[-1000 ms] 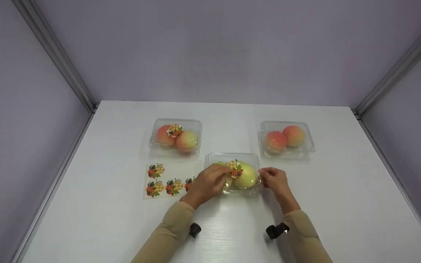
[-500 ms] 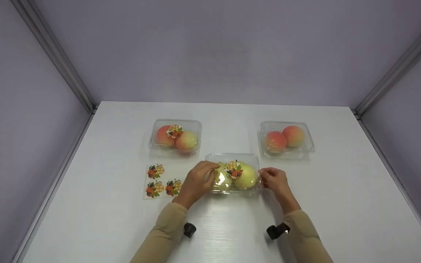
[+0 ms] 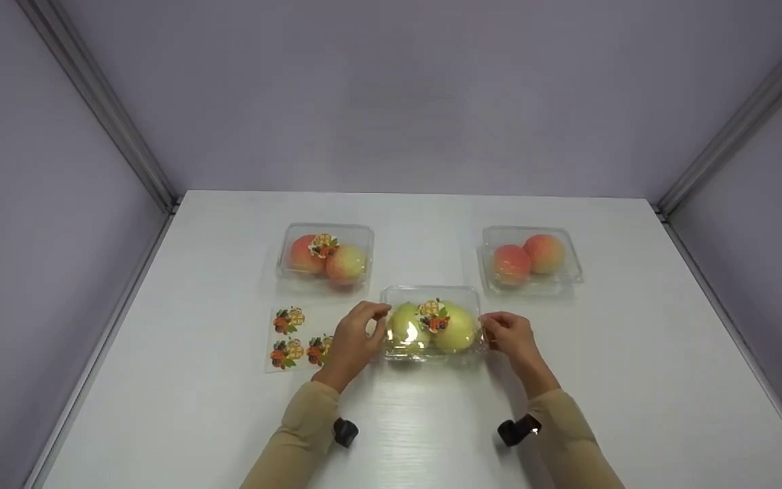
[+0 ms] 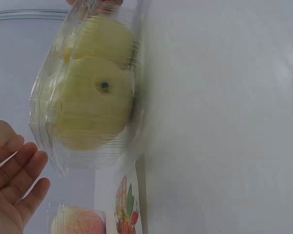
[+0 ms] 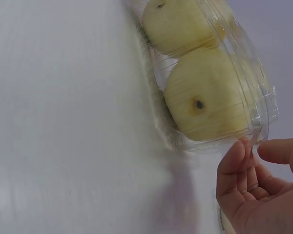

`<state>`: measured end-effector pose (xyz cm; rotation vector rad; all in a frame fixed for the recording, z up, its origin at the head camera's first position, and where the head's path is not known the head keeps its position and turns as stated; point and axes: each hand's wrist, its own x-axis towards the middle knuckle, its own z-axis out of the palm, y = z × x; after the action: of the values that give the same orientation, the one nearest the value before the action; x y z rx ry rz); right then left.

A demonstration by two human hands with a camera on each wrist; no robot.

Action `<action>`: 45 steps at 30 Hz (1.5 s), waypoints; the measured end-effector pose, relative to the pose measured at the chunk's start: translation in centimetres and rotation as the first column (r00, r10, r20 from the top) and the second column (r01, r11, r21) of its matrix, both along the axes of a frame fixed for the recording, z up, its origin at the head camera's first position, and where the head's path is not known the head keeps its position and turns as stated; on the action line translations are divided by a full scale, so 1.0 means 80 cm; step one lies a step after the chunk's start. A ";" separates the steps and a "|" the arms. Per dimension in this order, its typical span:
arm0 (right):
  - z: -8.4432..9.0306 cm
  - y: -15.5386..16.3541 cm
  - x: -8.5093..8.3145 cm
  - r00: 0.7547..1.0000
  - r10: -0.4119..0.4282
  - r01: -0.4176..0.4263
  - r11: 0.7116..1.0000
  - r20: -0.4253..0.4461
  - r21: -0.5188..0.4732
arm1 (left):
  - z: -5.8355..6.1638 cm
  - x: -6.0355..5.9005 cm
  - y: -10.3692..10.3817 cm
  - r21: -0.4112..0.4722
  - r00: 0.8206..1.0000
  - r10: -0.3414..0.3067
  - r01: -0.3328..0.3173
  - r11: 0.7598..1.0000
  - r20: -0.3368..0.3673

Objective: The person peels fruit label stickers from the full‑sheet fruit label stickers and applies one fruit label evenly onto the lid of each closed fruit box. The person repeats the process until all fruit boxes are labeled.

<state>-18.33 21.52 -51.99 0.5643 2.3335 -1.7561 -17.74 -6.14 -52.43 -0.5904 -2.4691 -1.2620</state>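
On the pear box [image 3: 432, 324], a fruit-patterned sticker [image 3: 434, 316], no legible writing.

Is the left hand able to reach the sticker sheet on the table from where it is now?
Probably yes. The left hand is beside the clear box of pears, and the sticker sheet lies flat just to its left, with nothing between them.

Head looks down; wrist views flank the pear box [image 3: 432, 322] closely.
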 end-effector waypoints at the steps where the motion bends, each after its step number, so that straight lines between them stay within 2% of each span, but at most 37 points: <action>1: -0.001 0.001 0.000 1.000 0.004 -0.004 1.000 -0.002 -0.003 | -0.001 0.000 -0.001 -0.001 1.000 0.005 -0.005 1.000 0.018; 4: -0.004 0.003 0.000 1.000 0.024 -0.024 1.000 -0.006 -0.012 | -0.002 0.000 -0.004 -0.008 0.998 0.023 -0.023 1.000 0.056; 10: -0.003 0.015 0.002 0.993 0.118 -0.118 0.992 -0.005 -0.043 | -0.005 0.002 -0.009 -0.011 0.991 0.053 -0.053 0.999 0.120; 19: 0.006 0.025 0.011 0.972 0.237 -0.236 0.967 -0.004 -0.099 | -0.009 0.007 -0.012 0.009 0.963 0.048 -0.052 0.999 0.267; 28: 0.006 0.028 0.017 0.965 0.261 -0.259 0.964 0.022 -0.065 | -0.007 0.012 -0.018 0.037 0.943 -0.006 -0.006 0.999 0.333; 35: 0.008 0.031 0.022 0.948 0.319 -0.316 0.944 0.015 -0.092 | -0.009 0.012 -0.022 0.078 0.919 -0.048 0.019 0.997 0.392; 42: 0.013 0.028 0.022 0.948 0.317 -0.314 0.945 0.027 -0.086 | -0.005 0.010 -0.022 0.099 0.896 -0.051 0.008 0.995 0.442; 45: 0.014 0.026 0.023 0.949 0.315 -0.312 0.947 0.021 -0.083 | -0.005 0.010 -0.021 0.096 0.898 -0.041 -0.002 0.995 0.438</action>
<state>-16.48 23.62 -50.86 0.1939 2.1751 -1.6648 -16.93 -7.79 -52.83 -0.3307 -2.7388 -1.6651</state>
